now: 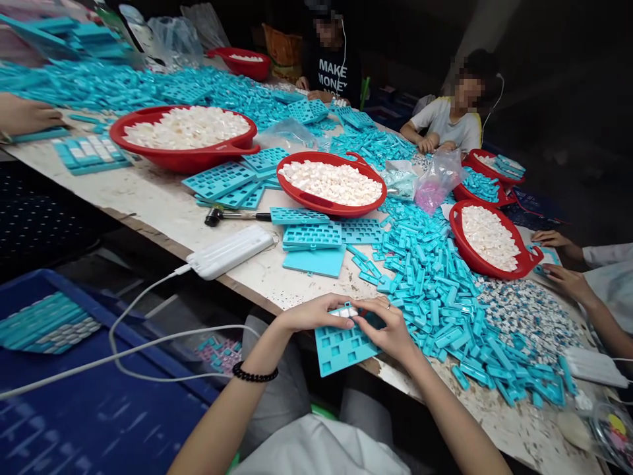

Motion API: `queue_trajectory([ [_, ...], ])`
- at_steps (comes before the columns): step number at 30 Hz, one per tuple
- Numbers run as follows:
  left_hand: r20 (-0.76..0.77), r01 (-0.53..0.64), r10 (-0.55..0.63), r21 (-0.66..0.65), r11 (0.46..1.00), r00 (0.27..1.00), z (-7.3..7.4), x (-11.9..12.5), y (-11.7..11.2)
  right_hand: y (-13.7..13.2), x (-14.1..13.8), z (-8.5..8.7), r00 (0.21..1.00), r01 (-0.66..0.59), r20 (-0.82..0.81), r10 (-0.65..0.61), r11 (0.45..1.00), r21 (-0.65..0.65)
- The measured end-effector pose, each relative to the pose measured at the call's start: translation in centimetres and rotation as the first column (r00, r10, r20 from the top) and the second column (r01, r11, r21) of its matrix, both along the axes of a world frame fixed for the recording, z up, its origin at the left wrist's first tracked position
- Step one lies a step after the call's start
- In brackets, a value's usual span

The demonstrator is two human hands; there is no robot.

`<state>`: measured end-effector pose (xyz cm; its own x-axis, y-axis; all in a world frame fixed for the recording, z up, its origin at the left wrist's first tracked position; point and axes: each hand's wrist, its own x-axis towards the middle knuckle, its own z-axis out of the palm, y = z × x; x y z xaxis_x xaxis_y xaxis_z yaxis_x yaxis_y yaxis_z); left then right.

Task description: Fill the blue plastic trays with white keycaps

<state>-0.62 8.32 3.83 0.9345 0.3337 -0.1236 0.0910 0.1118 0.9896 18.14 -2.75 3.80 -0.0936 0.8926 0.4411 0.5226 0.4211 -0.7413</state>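
At the table's near edge I hold a turquoise plate with rows of square holes (341, 353), tilted toward me. My left hand (314, 315) grips its upper left corner, the thumb lying on the front face. Around the upper right part my right hand (388, 326) is closed, its thumb and fingertips against the plate close to the left thumb. A few small white pieces (345, 311) sit in the top row between the two hands. The lower holes show no white pieces. What the right fingertips touch behind the plate is hidden.
Red bowls of white pieces (331, 206) stand beyond my hands, near stacked turquoise plates (311, 235) and a hammer (232, 216). Loose turquoise strips (435, 290) heap to the right. A white power strip (232, 252) trails its cable left, over a blue crate (64, 402). Co-workers sit around.
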Motion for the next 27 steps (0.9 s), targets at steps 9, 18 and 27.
queue_trajectory([
  [9,0.020,0.026,-0.025,-0.029,0.999,0.999,0.2,0.0,0.0,-0.1,-0.1,0.1,1.000,0.009,0.020,-0.010,0.998,0.055],
  [18,0.047,0.002,-0.004,0.041,0.999,0.999,0.9,-0.1,0.2,0.0,0.0,0.1,0.999,-0.006,0.048,0.006,1.000,0.004],
  [27,-0.086,-0.015,0.020,0.059,0.998,0.996,0.9,0.5,0.1,0.2,-0.4,-0.8,0.998,0.012,0.054,-0.012,1.000,-0.016],
])
